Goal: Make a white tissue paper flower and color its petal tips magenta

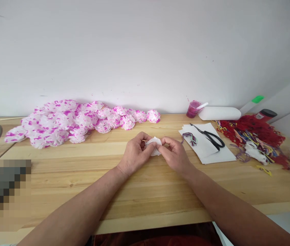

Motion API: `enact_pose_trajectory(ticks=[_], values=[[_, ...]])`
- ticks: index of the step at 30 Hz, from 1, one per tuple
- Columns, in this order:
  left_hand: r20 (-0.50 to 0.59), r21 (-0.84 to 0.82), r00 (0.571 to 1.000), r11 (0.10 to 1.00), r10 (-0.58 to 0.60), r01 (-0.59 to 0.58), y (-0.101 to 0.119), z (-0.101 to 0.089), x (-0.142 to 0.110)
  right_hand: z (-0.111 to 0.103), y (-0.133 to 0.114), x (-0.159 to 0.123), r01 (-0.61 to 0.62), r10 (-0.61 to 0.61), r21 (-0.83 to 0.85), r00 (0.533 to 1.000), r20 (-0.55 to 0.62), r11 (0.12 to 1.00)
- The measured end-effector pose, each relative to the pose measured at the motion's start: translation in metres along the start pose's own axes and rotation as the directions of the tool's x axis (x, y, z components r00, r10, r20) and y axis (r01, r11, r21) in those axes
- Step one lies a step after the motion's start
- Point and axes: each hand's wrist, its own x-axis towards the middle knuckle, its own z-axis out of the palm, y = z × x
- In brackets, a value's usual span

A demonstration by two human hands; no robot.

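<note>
Between my two hands, above the middle of the wooden table (78, 177), is a small piece of folded white tissue paper (155, 140). My left hand (138, 150) pinches its left side, thumb on top. On the right side, my right hand (173, 152) grips the same paper with thumb and fingertips. Part of the paper is hidden behind the fingers. To the right of my right hand lie black-handled scissors (213, 138) on a stack of white paper sheets (206, 155). A small bundle of coloured yarn (192, 138) rests on the sheets too.
Pink-spotted white paper flowers (53, 124) are heaped along the wall at left. At back right stand a cup of magenta liquid (193, 110), a white roll (220, 113) and a dark-lidded jar (265, 115). Tangled red yarn (252, 130) lies at far right.
</note>
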Motion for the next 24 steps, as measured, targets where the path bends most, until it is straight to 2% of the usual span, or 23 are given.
enact_pose_trajectory(ticks=[4, 7, 12, 18, 24], values=[[-0.018, -0.016, 1.0, 1.0, 0.008, -0.008, 0.0, 0.0, 0.0, 0.0, -0.003, -0.002, 0.052, -0.053, -0.07, 0.998, -0.025, 0.996], [-0.028, -0.033, 0.999, 0.999, 0.029, -0.03, 0.0, 0.001, 0.0, -0.001, -0.006, -0.003, 0.026, -0.029, -0.077, 0.999, -0.028, 0.997], [-0.01, 0.049, 0.997, 0.996, 0.074, -0.073, 0.003, 0.002, -0.002, -0.001, -0.003, -0.001, -0.036, 0.036, 0.012, 0.999, -0.001, 0.999], [-0.019, 0.009, 0.998, 0.998, 0.063, -0.063, 0.005, 0.001, -0.002, 0.0, 0.006, 0.002, -0.122, 0.106, 0.227, 0.991, 0.082, 0.966], [0.021, 0.065, 0.996, 0.994, 0.085, -0.086, 0.006, 0.0, -0.003, 0.0, 0.002, 0.001, -0.07, 0.065, 0.169, 0.997, 0.035, 0.983]])
